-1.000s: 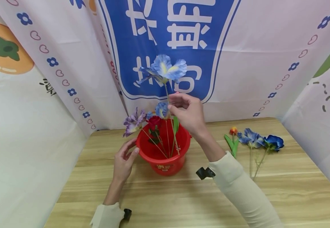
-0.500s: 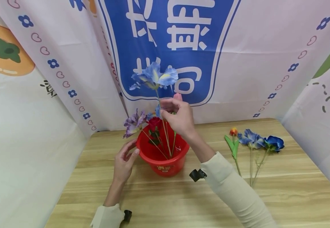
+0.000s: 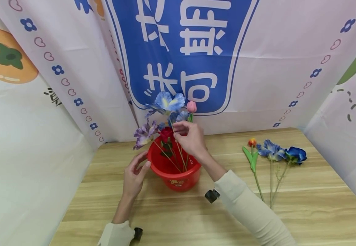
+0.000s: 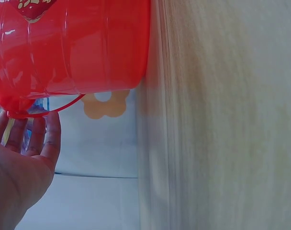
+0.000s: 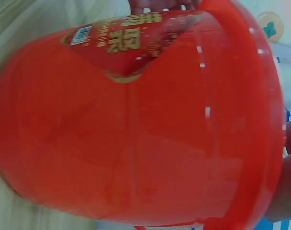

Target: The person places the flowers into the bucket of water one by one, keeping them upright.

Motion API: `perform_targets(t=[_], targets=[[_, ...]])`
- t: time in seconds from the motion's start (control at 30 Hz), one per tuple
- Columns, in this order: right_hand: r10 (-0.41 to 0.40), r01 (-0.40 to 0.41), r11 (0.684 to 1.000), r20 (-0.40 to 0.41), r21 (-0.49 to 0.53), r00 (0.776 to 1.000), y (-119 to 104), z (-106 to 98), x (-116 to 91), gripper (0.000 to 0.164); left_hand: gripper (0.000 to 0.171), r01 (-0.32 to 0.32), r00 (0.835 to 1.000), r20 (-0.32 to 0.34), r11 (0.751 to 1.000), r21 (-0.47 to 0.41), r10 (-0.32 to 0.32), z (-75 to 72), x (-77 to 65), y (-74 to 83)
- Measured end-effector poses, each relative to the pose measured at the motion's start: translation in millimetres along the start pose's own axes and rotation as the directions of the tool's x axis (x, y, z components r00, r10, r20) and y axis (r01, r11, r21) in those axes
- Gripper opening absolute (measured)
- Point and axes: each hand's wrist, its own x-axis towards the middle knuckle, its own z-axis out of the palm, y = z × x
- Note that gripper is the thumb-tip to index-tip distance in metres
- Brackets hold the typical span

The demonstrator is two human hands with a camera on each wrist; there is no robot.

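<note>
A red plastic bucket (image 3: 178, 182) stands on the table with several artificial flowers in it: a purple iris (image 3: 145, 134), a red rose (image 3: 166, 134), a pink tulip (image 3: 191, 107) and blue blooms. At its left rim, my left hand (image 3: 133, 177) holds the edge; in the left wrist view its fingertips (image 4: 52, 122) meet the rim by the thin handle. My right hand (image 3: 191, 138) pinches the stem of a light blue iris (image 3: 167, 102) over the bucket, the stem running down inside. The right wrist view shows mostly bucket wall (image 5: 136, 139), hiding much of that hand.
On the table's right lie an orange tulip (image 3: 252, 143) with green leaves, a blue iris (image 3: 271, 150) and a dark blue flower (image 3: 296, 154), stems toward me. A printed cloth (image 3: 257, 85) hangs directly behind the table (image 3: 227, 218).
My right hand has moved left and down with the light blue iris, its stem sinking deeper into the bucket. The pink tulip has come into full view. My left hand stays at the rim.
</note>
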Motion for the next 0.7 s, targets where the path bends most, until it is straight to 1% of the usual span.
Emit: perform_targets(t=[0.13, 0.37, 0.53, 0.6, 0.7], targets=[[0.010, -0.011, 0.999, -0.020, -0.041, 1.000, 7, 3, 0, 0.025, 0.041, 0.007, 1.000, -0.007, 1.000, 0.002, -0.007, 0.4, 0.0, 0.1], [0.062, -0.063, 0.992, -0.009, -0.109, 0.998, 15, 8, -2, 0.025, 0.041, 0.010, 1.000, -0.010, 1.000, 0.008, -0.010, 0.5, -0.4, -0.2], [0.107, -0.104, 0.984, 0.015, -0.142, 0.994, 13, 6, -6, 0.026, 0.041, 0.009, 1.000, -0.004, 1.000, 0.006, -0.008, 0.5, -0.9, -1.0], [0.122, -0.117, 0.983, 0.030, -0.140, 0.992, 10, 3, -9, 0.027, 0.041, 0.008, 1.000, -0.001, 1.000, 0.004, -0.008, 0.3, -0.7, -1.3], [0.120, -0.114, 0.986, 0.045, -0.124, 0.992, 6, -4, -14, 0.029, 0.041, 0.007, 1.000, 0.001, 1.000, 0.005, -0.007, 0.0, -0.2, -1.4]])
